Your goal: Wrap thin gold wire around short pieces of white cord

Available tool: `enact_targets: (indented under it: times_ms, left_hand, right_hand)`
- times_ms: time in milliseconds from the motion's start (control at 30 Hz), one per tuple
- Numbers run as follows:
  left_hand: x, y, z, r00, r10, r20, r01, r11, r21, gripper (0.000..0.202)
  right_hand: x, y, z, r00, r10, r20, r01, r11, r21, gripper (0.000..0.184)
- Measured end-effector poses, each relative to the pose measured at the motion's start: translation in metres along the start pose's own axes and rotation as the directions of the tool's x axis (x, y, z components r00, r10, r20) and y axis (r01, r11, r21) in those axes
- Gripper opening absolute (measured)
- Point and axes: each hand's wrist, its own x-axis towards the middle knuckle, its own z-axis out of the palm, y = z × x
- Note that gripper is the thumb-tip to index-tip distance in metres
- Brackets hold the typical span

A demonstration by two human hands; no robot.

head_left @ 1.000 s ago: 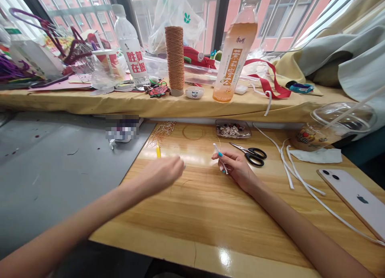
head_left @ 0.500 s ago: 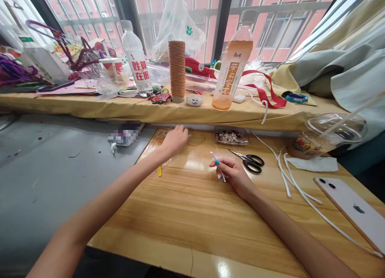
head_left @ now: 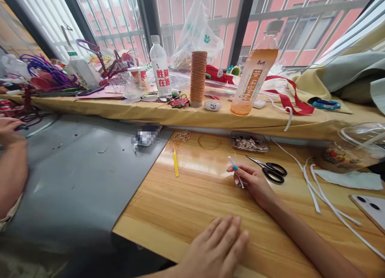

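Note:
Between the thumb and fingers of my right hand (head_left: 252, 183) is a short white cord (head_left: 231, 161), with its two ends sticking out. A thin brown thread seems to rise beside its top end. My left hand (head_left: 215, 246), a little blurred, lies flat with fingers stretched out on the wooden table (head_left: 168, 205) near its front edge. It holds nothing that I can see. Black-handled scissors (head_left: 267, 169) rest just right of my right hand. Farther off are yellow tweezers (head_left: 176, 163) and a clear tray (head_left: 250, 142) of small pale pieces.
Long white cords (head_left: 315, 185) and a phone (head_left: 368, 207) lie at the right. Loose brown thread (head_left: 182, 137) sits at the back left. On the ledge stand a thread spool (head_left: 198, 79) and a tea bottle (head_left: 254, 77). Another person's hand (head_left: 10, 129) is at far left.
My left hand has come back from the loose thread to the front of the table. My right hand keeps the white cord. The view has swung left, bringing another person's arm in.

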Motion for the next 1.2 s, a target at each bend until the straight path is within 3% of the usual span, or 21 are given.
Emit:
enact_targets:
  times_ms: [100, 200, 267, 367, 433, 467, 533, 633, 700, 767, 800, 833, 867, 933, 1000, 1067, 1133, 1200]
  left_hand:
    - [0.006, 0.009, 0.009, 0.994, 0.015, -0.106, -0.008, 0.998, 0.069, 0.059]
    - [-0.01, -0.007, -0.004, 1.0, 0.001, -0.001, -0.001, 0.999, 0.046, 0.053]
    - [-0.035, -0.027, -0.018, 0.989, -0.113, 0.099, 0.104, 0.99, 0.093, 0.05]
    - [-0.077, -0.061, -0.034, 0.92, -0.38, 0.096, 0.341, 0.898, 0.277, 0.053]
    - [-0.089, -0.078, -0.042, 0.85, -0.521, -0.07, 0.511, 0.786, 0.349, 0.054]
    - [-0.087, -0.084, -0.045, 0.793, -0.587, -0.162, 0.603, 0.719, 0.345, 0.054]
    - [-0.065, -0.089, -0.05, 0.73, -0.634, -0.254, 0.683, 0.688, 0.246, 0.05]
    - [-0.003, -0.087, -0.045, 0.809, -0.584, -0.068, 0.562, 0.801, -0.207, 0.036]
    - [0.041, -0.086, -0.03, 0.823, -0.557, 0.11, 0.525, 0.673, -0.522, 0.033]
    - [0.079, -0.09, -0.009, 0.823, -0.55, 0.141, 0.467, 0.514, -0.719, 0.034]
    - [0.094, -0.093, 0.002, 0.81, -0.567, 0.151, 0.445, 0.426, -0.788, 0.039]
    - [0.106, -0.097, 0.012, 0.757, -0.632, 0.169, 0.436, 0.294, -0.851, 0.045]
    - [0.115, -0.101, 0.021, 0.714, -0.673, 0.192, 0.399, 0.166, -0.902, 0.05]
    - [0.126, -0.106, 0.032, 0.763, -0.589, 0.267, 0.335, 0.007, -0.942, 0.059]
    - [0.128, -0.108, 0.036, 0.842, -0.449, 0.299, 0.316, -0.038, -0.948, 0.053]
    - [0.127, -0.108, 0.036, 0.885, -0.373, 0.277, 0.286, -0.032, -0.958, 0.04]
    - [0.125, -0.107, 0.034, 0.897, -0.374, 0.237, 0.235, -0.051, -0.971, 0.029]
    - [0.124, -0.108, 0.033, 0.881, -0.413, 0.231, 0.203, -0.112, -0.973, 0.025]
  right_hand:
    - [-0.002, -0.001, 0.0, 1.0, -0.003, 0.001, 0.003, 1.0, -0.013, 0.026]
    - [-0.003, -0.002, 0.001, 1.0, 0.008, 0.001, -0.008, 1.0, -0.013, 0.025]
    - [-0.003, -0.002, 0.001, 1.0, 0.015, 0.002, -0.015, 1.0, -0.025, 0.025]
    - [-0.003, -0.002, 0.003, 1.0, 0.001, 0.011, 0.0, 0.998, -0.059, 0.026]
    - [-0.003, -0.002, 0.005, 1.0, -0.011, 0.017, 0.012, 0.996, -0.088, 0.027]
    - [-0.003, -0.002, 0.006, 1.0, -0.016, 0.02, 0.018, 0.994, -0.106, 0.028]
    - [-0.003, -0.002, 0.008, 0.999, -0.024, 0.024, 0.027, 0.989, -0.148, 0.029]
    - [-0.003, -0.003, 0.01, 0.999, -0.041, 0.026, 0.045, 0.981, -0.187, 0.03]
    - [-0.004, -0.003, 0.01, 0.998, -0.048, 0.029, 0.053, 0.982, -0.179, 0.029]
    - [-0.004, -0.003, 0.007, 0.999, -0.034, 0.036, 0.039, 0.99, -0.139, 0.029]
    - [-0.004, -0.002, 0.005, 0.999, -0.023, 0.044, 0.028, 0.994, -0.107, 0.028]
    - [-0.004, -0.002, 0.003, 0.998, -0.015, 0.054, 0.018, 0.998, -0.066, 0.028]
    - [-0.003, -0.001, 0.0, 0.998, -0.011, 0.059, 0.012, 1.0, -0.017, 0.027]
    - [-0.002, 0.0, -0.004, 0.998, -0.016, 0.055, 0.011, 0.996, 0.093, 0.026]
    - [0.0, 0.002, -0.007, 0.999, -0.012, 0.044, 0.004, 0.983, 0.181, 0.024]
    - [0.002, 0.004, -0.009, 0.998, 0.008, 0.06, -0.02, 0.976, 0.217, 0.022]
    - [0.002, 0.005, -0.009, 0.995, 0.028, 0.091, -0.047, 0.977, 0.209, 0.022]
    - [0.002, 0.004, -0.008, 0.994, 0.042, 0.102, -0.06, 0.981, 0.182, 0.022]
